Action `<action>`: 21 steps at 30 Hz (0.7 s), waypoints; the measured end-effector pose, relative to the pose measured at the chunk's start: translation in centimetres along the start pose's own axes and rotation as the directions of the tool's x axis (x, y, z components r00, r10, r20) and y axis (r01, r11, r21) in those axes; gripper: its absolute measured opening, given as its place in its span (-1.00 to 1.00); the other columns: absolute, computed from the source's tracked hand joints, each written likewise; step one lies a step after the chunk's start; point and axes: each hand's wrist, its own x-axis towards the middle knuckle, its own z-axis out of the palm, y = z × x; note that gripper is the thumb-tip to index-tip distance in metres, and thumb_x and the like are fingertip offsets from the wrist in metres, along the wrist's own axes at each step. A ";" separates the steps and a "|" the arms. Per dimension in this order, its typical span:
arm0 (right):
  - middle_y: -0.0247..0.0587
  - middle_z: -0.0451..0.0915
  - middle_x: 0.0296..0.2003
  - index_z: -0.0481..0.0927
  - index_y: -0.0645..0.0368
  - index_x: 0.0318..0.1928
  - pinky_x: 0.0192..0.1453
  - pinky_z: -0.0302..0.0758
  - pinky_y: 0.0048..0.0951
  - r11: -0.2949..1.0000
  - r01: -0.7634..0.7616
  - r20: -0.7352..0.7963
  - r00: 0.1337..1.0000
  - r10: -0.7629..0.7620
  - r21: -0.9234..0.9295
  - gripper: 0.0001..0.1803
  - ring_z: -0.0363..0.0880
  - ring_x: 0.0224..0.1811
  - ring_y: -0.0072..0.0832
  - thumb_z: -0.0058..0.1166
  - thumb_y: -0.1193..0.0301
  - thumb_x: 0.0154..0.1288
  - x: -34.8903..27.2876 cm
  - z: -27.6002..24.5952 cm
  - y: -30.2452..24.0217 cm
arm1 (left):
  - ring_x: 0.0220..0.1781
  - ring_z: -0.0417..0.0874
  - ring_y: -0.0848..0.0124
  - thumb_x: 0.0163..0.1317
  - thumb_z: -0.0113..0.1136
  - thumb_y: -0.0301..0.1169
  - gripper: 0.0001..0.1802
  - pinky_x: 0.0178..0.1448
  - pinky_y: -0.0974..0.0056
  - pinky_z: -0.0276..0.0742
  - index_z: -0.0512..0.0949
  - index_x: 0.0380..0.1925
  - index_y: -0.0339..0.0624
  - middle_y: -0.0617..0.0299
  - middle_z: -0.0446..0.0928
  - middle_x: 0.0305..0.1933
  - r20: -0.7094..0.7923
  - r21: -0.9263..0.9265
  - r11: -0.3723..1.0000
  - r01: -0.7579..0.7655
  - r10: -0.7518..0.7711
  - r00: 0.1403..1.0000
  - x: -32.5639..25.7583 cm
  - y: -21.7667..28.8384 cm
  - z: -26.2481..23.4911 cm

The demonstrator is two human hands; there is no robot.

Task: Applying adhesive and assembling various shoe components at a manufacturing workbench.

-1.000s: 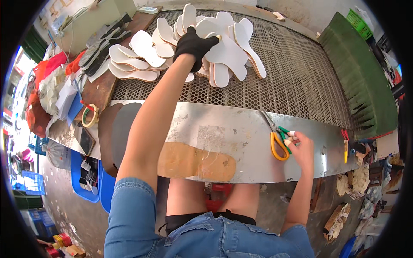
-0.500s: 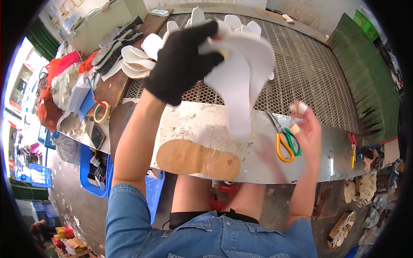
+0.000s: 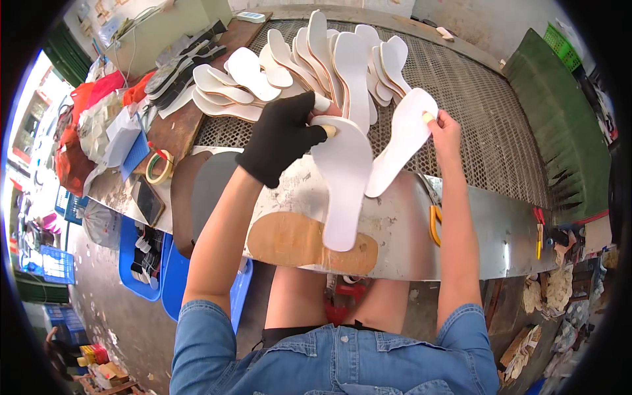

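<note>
My left hand (image 3: 283, 135), in a black glove with bare fingertips, pinches a white insole (image 3: 342, 174) that hangs toe end up over the bench. In my right hand (image 3: 444, 131), bare with a wrapped thumb, is a second white insole (image 3: 405, 138), gripped near its upper end and slanting down to the left. The two insoles are apart at the top and come close together lower down. Behind them, several white insoles (image 3: 352, 66) lie overlapped on the mesh surface. A brown sole-shaped board (image 3: 289, 240) lies at the bench's near edge, partly behind the left insole.
Scissors with a yellow handle (image 3: 434, 224) lie beside my right forearm, partly hidden. A tape roll (image 3: 158, 166) rests at the left. A green panel (image 3: 566, 131) borders the mesh table (image 3: 480, 112) on the right. Blue bins (image 3: 141, 260) stand below the bench's left side.
My right hand has risen from beside the scissors and taken hold of one insole. The insoles held together in my left hand are now separated, and the left hand is lower.
</note>
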 end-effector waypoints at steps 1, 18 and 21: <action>-0.36 0.57 -0.44 0.56 0.37 -0.15 -0.34 0.41 -0.57 0.999 -0.017 0.045 0.999 0.019 -0.043 -0.73 0.47 -0.46 -0.65 0.19 0.47 0.16 1.6 -0.8 1.5 | -0.36 0.55 0.58 -0.02 0.29 -0.56 -0.72 -0.23 0.40 0.54 0.57 -0.22 -0.25 0.24 0.61 -0.37 0.016 0.090 0.996 0.027 -0.029 0.999 1.2 -1.2 -0.7; -0.07 0.61 -0.27 0.55 0.38 -0.03 -0.14 0.48 -0.46 0.946 -0.234 0.272 0.917 0.291 -0.225 -0.37 0.60 -0.21 -0.43 0.24 0.14 -0.03 3.3 11.2 -4.6 | -0.33 0.62 0.23 -0.04 0.25 -0.43 -0.68 -0.23 0.22 0.52 0.58 -0.19 -0.09 0.12 0.54 -0.22 -0.267 0.795 0.601 0.081 0.227 0.937 5.6 -10.0 -2.1; -0.20 0.56 -0.25 0.42 0.36 0.12 -0.28 0.43 -0.56 0.952 -0.303 0.421 0.860 0.288 -0.033 -0.37 0.49 -0.32 -0.59 0.14 0.23 0.07 -0.6 8.9 -7.9 | -0.20 0.60 0.29 0.00 0.35 -0.23 -0.55 -0.12 0.18 0.53 0.53 -0.11 -0.17 0.13 0.56 -0.21 -0.359 0.376 0.923 0.087 0.059 0.931 5.5 -7.4 -1.4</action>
